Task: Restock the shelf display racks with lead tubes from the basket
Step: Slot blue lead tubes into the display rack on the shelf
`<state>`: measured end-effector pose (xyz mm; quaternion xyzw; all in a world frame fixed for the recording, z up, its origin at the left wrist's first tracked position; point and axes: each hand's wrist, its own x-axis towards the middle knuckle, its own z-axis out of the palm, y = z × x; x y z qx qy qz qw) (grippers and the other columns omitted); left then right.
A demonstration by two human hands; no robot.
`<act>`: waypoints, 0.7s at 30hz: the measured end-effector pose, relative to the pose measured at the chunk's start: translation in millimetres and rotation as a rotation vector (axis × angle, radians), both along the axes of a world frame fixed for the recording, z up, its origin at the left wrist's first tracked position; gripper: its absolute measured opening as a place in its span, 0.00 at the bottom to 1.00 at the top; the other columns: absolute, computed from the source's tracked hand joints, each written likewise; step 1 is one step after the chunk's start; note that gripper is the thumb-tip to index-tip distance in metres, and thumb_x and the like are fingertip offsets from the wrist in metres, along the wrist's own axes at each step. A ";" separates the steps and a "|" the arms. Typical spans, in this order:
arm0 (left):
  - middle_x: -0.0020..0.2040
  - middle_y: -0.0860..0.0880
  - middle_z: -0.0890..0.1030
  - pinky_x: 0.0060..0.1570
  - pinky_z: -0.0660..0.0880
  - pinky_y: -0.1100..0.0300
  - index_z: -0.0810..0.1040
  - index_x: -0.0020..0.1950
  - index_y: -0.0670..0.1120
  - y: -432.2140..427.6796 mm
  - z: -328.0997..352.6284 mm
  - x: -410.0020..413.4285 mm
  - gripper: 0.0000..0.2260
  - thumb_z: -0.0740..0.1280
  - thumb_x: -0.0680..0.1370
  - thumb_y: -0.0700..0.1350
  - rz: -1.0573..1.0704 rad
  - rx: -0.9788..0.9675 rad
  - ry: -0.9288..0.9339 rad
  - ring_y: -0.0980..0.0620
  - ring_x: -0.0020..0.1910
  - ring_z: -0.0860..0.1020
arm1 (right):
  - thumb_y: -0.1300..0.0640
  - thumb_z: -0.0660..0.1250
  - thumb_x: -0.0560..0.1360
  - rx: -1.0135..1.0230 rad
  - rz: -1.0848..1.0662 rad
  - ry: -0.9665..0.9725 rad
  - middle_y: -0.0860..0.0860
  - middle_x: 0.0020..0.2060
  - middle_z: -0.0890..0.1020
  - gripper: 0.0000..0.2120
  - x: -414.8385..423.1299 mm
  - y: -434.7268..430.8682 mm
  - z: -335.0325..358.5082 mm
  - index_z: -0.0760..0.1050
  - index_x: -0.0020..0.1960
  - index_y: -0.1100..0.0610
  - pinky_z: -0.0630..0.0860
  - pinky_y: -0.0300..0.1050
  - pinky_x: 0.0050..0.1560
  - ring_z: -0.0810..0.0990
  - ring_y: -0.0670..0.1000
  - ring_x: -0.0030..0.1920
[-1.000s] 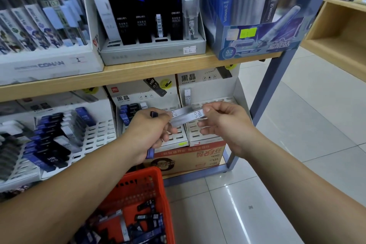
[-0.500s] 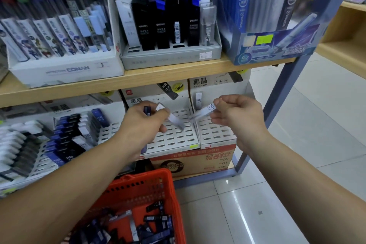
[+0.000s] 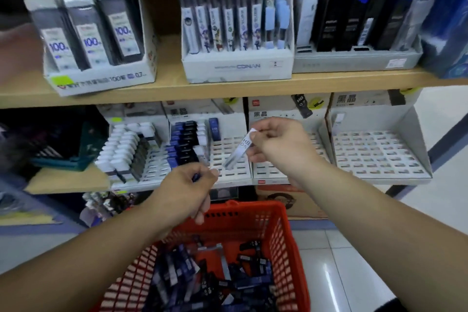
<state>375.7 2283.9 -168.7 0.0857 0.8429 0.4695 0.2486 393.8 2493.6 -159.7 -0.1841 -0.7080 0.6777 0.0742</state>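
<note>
A wooden shelf point(image 3: 228, 91) runs across the view and carries open cardboard boxes of lead refills. The left box point(image 3: 101, 78) shows "100" on its packs and "0.7" on its front. The middle box point(image 3: 238, 66) reads "CONAN" with a small "2".

Under the person's arms stands a red basket point(image 3: 288, 248) with a loose heap of dark blue and black lead tubes point(image 3: 202, 276); one is marked "HB".

On the lower shelf, white slotted display racks point(image 3: 377, 154) stand side by side. Their header cards read "黑晶", and one pictures a black tube marked "HB 0.7". The two racks at the left are partly filled, one with white-capped tubes and one with dark blue ones.

The right hand point(image 3: 278, 144) pinches the top end of a clear tube point(image 3: 240, 152) marked "HB 0.5". The tube is tilted, its lower end pointing down and left over the rack slots.

The left hand point(image 3: 190, 185) hangs lower, above the basket's far rim. Its fingers are curled round a dark blue item point(image 3: 196, 176), which is mostly hidden.
</note>
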 end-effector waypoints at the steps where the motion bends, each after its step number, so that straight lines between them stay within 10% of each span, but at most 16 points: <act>1: 0.28 0.44 0.78 0.31 0.74 0.57 0.79 0.53 0.45 -7.2 -1.6 -4.3 0.15 0.63 0.84 0.56 0.012 -0.014 -0.014 0.48 0.24 0.73 | 0.65 0.69 0.81 0.011 0.001 0.002 0.58 0.46 0.85 0.04 -6.6 -7.6 -1.5 0.79 0.53 0.57 0.86 0.50 0.45 0.86 0.51 0.37; 11: 0.32 0.45 0.83 0.25 0.61 0.63 0.79 0.51 0.39 -44.2 -13.6 -38.8 0.07 0.68 0.81 0.43 0.070 -0.039 -0.167 0.51 0.23 0.73 | 0.64 0.71 0.76 0.332 -0.019 0.015 0.58 0.44 0.85 0.06 -52.5 -33.7 -20.6 0.79 0.46 0.54 0.84 0.60 0.49 0.86 0.58 0.45; 15: 0.43 0.44 0.88 0.26 0.60 0.63 0.74 0.59 0.41 -50.2 -14.1 -42.8 0.12 0.71 0.81 0.46 0.044 -0.004 -0.223 0.44 0.38 0.86 | 0.65 0.71 0.76 0.366 0.068 0.034 0.65 0.43 0.83 0.07 -56.9 -42.8 -27.6 0.78 0.45 0.54 0.84 0.61 0.48 0.86 0.60 0.44; 21: 0.42 0.42 0.87 0.26 0.59 0.61 0.74 0.59 0.43 -52.6 -11.2 -41.8 0.15 0.65 0.84 0.55 -0.014 -0.011 -0.188 0.44 0.34 0.85 | 0.66 0.69 0.78 0.552 0.205 0.105 0.53 0.40 0.82 0.12 -55.1 -50.1 -42.0 0.76 0.45 0.49 0.83 0.58 0.48 0.85 0.57 0.44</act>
